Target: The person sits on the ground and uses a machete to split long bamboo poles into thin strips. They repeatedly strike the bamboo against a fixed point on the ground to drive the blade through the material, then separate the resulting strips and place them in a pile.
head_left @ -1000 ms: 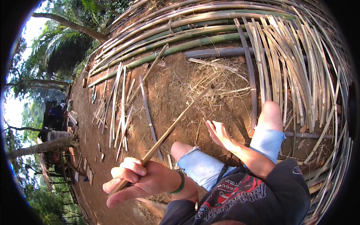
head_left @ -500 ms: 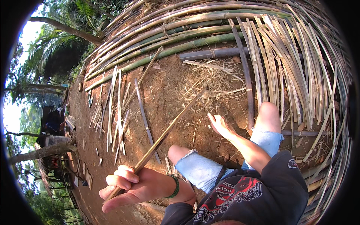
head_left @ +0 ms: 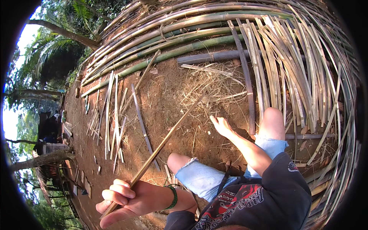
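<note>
My left hand is closed round the near end of a long, thin bamboo strip, its fingers curled over the top and the thumb stretched along the lower side. From there the strip slants up and to the right, its far tip over the pale shavings. To the right of the strip, apart from it, my right hand hangs in front of my knees with its fingers drawn together. Whatever lies in those fingers is too small and hidden to name.
Pale shavings lie on the brown soil ahead. Many split bamboo strips rest side by side at the right. Long bamboo poles stretch across the far side. Loose strips are scattered at the left, with trees beyond.
The whole view has shifted slightly left. My left hand and the bamboo strip sit a little lower, and the strip's far tip has drawn slightly back toward me. Both grips look the same.
</note>
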Demonstrator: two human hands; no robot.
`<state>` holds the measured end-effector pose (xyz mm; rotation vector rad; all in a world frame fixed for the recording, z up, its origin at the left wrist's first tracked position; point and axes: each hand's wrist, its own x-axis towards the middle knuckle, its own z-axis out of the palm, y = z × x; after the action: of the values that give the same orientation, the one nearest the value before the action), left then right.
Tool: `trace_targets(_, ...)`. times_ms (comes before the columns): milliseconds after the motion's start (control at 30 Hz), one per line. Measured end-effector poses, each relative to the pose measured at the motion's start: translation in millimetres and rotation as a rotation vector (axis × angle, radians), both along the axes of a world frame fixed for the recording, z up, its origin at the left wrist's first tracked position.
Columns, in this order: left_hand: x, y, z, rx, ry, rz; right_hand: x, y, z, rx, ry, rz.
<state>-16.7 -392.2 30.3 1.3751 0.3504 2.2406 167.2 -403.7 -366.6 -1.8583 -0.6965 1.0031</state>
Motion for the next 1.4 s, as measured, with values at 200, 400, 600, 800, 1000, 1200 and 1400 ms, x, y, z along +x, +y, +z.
trace_targets(200,-14.2,10.0,-2.3,0.064,0.071,-0.581,-0.2,-4.8,-34.8,0.414,-0.162,-0.061)
trace_targets(400,-23.8,7.1,-3.3,0.072,0.056,-0.63,36.0,8.5,-11.8,-0.003,0.008,0.054)
trace_targets(600,-24.7,24.0,3.0,0.049,0.005,-0.657,29.5,5.9,-63.9,0.147,-0.06,-0.012)
trace_targets(800,-33.9,33.5,2.5,0.059,0.011,-0.593,52.9,18.4,-88.0,-0.159,0.046,-0.005)
trace_targets(1000,-14.4,40.3,10.1,0.028,0.033,-0.657,68.5,10.8,-126.1,-0.213,-0.005,-0.197)
trace_targets(1200,-22.3,48.2,12.2,0.037,0.038,-0.606,43.1,7.9,-86.0,-0.063,0.07,0.05)
trace_targets(1400,-20.8,64.5,17.7,-0.023,0.111,-0.339,45.0,6.8,-104.1,-0.034,0.077,-0.041)
